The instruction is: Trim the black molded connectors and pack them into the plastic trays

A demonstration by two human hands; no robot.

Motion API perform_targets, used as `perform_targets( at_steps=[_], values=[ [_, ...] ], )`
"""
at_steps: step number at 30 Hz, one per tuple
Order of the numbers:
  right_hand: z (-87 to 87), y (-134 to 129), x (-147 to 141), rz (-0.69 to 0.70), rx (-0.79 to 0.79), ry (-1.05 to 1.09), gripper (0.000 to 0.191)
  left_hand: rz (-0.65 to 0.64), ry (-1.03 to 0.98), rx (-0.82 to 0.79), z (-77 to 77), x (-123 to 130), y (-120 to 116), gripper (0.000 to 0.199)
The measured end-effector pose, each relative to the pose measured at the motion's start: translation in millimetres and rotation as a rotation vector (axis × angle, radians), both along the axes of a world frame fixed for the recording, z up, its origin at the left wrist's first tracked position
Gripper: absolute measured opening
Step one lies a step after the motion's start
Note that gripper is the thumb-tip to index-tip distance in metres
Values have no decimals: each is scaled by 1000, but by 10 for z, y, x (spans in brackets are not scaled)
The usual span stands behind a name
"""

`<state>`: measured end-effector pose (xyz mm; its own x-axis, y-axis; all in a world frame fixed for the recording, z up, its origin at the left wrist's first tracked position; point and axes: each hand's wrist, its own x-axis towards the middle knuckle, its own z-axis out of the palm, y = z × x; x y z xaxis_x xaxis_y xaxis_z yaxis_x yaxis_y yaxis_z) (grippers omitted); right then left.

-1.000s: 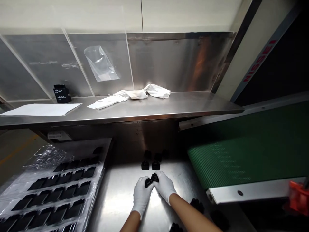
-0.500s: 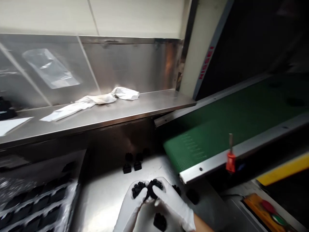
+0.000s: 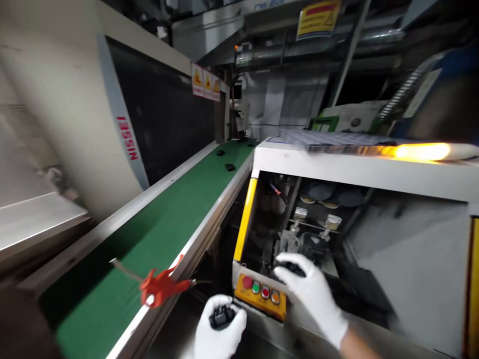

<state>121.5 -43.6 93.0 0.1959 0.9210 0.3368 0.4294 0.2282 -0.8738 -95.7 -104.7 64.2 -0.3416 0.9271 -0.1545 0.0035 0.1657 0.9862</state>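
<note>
My left hand (image 3: 215, 339), in a white glove, is low in the middle of the head view with its fingers curled around a small black plastic part (image 3: 221, 317). To the right, my gloved right hand (image 3: 314, 291) reaches over the edge of the machine opening. Its thumb and fingers close about another dark part (image 3: 295, 269), mostly hidden by the glove. Just left of that hand is the orange button panel (image 3: 261, 296), with coloured round buttons. Neither hand is seen touching it.
A green conveyor belt (image 3: 164, 219) runs away on the left, carrying a few black parts (image 3: 229, 167). An orange-red air gun (image 3: 160, 287) is at its side rail. Clamps and fittings (image 3: 297, 242) stand inside the machine frame, beside a yellow post (image 3: 245, 219).
The view has swung right, from the steel bench to the machine opening. My hands, close together before, have moved apart, the right one reaching toward the opening.
</note>
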Motion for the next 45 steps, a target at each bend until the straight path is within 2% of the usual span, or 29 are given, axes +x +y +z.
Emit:
perform_targets(
  at_steps=[3, 6, 8, 11, 13, 16, 20, 24, 29, 33, 40, 45],
  values=[
    [244, 654, 1223, -113, -8, -102, 41, -83, 87, 173, 165, 658, 733, 29],
    [399, 1216, 2158, -180, 11, -146, 43, -163, 134, 287, 319, 1288, 1484, 25],
    [437, 1513, 2562, -172, 15, -168, 39, -207, 136, 370, 418, 1674, 1935, 24],
    [389, 1837, 2865, -105, -23, -215, 33, -247, 109, 436, 557, 2154, 2465, 25],
    [325, 1971, 2926, -33, -64, -249, 32, -278, 92, 425, 626, 2392, 2712, 26],
    [273, 2067, 2922, 56, -111, -322, 32, -332, 91, 406, 665, 2639, 2962, 27],
    [336, 2105, 2884, 108, -141, -486, 33, -456, 77, 345, 608, 2835, 3168, 30],
    [415, 2138, 2842, 86, -179, -681, 33, -534, 77, 324, 520, 2960, 3316, 31],
    [448, 2192, 2791, 86, -221, -881, 36, -585, 128, 378, 491, 3078, 3432, 27],
    [454, 2201, 2765, 70, -226, -963, 35, -599, 176, 428, 466, 3126, 3456, 21],
    [431, 2134, 2685, -75, -225, -983, 33, -484, 184, 470, 263, 3168, 3488, 19],
    [428, 2171, 2702, -35, -218, -937, 30, -603, 220, 451, 274, 3123, 3542, 22]
  ],
)
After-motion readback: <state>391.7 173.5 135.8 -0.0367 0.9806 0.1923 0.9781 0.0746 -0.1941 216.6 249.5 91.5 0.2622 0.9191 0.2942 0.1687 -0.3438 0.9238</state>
